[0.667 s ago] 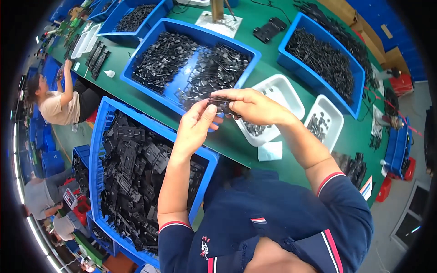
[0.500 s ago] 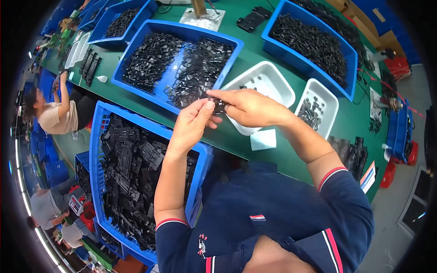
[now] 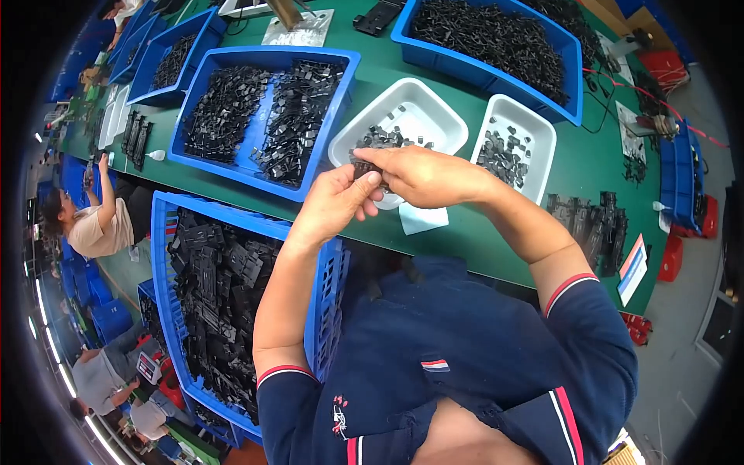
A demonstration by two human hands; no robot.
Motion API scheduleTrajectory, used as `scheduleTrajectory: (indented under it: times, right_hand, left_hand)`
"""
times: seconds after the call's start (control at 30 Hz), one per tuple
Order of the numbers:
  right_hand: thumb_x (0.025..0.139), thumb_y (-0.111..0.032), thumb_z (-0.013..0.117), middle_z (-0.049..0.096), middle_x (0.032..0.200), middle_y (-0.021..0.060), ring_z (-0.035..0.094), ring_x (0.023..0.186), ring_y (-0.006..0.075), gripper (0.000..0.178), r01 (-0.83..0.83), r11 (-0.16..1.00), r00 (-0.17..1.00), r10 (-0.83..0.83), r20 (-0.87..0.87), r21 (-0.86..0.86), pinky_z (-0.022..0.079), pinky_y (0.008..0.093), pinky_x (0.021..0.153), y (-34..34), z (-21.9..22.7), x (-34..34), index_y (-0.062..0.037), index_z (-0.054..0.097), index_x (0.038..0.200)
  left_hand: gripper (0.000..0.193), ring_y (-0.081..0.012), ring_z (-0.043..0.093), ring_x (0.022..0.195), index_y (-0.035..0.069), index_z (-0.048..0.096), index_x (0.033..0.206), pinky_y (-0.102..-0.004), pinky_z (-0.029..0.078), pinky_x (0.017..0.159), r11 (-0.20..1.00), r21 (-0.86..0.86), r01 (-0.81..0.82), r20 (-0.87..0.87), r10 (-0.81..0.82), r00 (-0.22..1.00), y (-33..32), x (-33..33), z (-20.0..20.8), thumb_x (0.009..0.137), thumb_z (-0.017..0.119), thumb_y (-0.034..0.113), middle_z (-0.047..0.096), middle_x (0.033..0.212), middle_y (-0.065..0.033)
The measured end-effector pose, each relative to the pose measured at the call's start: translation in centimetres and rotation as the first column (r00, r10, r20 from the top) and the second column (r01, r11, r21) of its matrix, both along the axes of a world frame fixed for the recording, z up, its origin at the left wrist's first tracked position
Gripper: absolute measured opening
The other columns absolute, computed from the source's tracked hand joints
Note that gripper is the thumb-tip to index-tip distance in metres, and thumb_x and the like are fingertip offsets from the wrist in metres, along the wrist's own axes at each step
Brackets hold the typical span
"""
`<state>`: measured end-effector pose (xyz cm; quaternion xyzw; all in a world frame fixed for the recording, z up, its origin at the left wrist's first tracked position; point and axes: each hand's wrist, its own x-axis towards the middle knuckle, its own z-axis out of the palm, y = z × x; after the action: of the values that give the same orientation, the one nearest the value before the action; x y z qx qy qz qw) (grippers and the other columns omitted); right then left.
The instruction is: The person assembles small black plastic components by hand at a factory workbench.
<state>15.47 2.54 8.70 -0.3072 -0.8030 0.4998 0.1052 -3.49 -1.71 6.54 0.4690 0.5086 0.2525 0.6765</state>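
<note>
In front of my chest, over the near edge of the green table, both hands meet around a dark plastic part (image 3: 362, 166). My left hand (image 3: 332, 203) pinches it between thumb and fingers from the left. From the right, my right hand (image 3: 428, 175) presses on its top with an outstretched forefinger, the other fingers curled beneath. Most of the part is covered by the fingers. Just behind the hands stands a white tray (image 3: 454, 133) with small dark pieces gathered at its near side. A second white tray (image 3: 542, 147), holding small metallic-looking pieces, is to the right.
A blue bin (image 3: 263, 53) of small black parts stands at the left, another (image 3: 570, 101) at the back right. A blue crate (image 3: 167, 310) of larger black parts sits below the table edge. Black assemblies (image 3: 601, 229) lie at the right. A co-worker (image 3: 97, 225) sits far left.
The view has shifted, so trays and bins appear further left and higher. The hands are now in front of the white tray rather than the blue bin, still gripping the part.
</note>
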Motion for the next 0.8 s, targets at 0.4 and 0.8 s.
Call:
scheduleTrajectory:
  times: [0.4, 0.8]
  right_hand:
    - [0.093, -0.039, 0.049, 0.057, 0.075, 0.0087, 0.054, 0.070, 0.0164, 0.038, 0.080, 0.889, 0.969, -0.176, -0.175, -0.451, 0.044, 0.0303, 0.065, -4.3, -1.0, 2.8, -0.0009, 0.054, 0.092]
    - [0.093, -0.026, 0.051, 0.054, 0.064, 0.0114, 0.052, 0.056, 0.0289, 0.029, -0.323, 0.796, 0.932, 0.172, -0.319, -0.512, 0.041, 0.0342, 0.051, -7.4, 3.9, 6.5, -0.0021, 0.051, 0.077]
  left_hand:
    - [0.030, -0.0046, 0.044, 0.051, 0.005, 0.052, 0.089, -0.0187, 0.035, 0.045, 0.965, -0.107, 0.242, 0.043, -0.238, 0.970, -2.8, 2.6, 1.7, 0.095, 0.044, 0.033, 0.047, 0.065, 0.0025]
    - [0.024, -0.0060, 0.030, 0.049, 0.007, 0.042, 0.075, -0.0234, 0.026, 0.043, 0.653, -0.626, 0.426, 0.666, 0.163, 0.728, -9.1, 3.3, 7.1, 0.095, 0.043, 0.020, 0.035, 0.061, 0.0032]
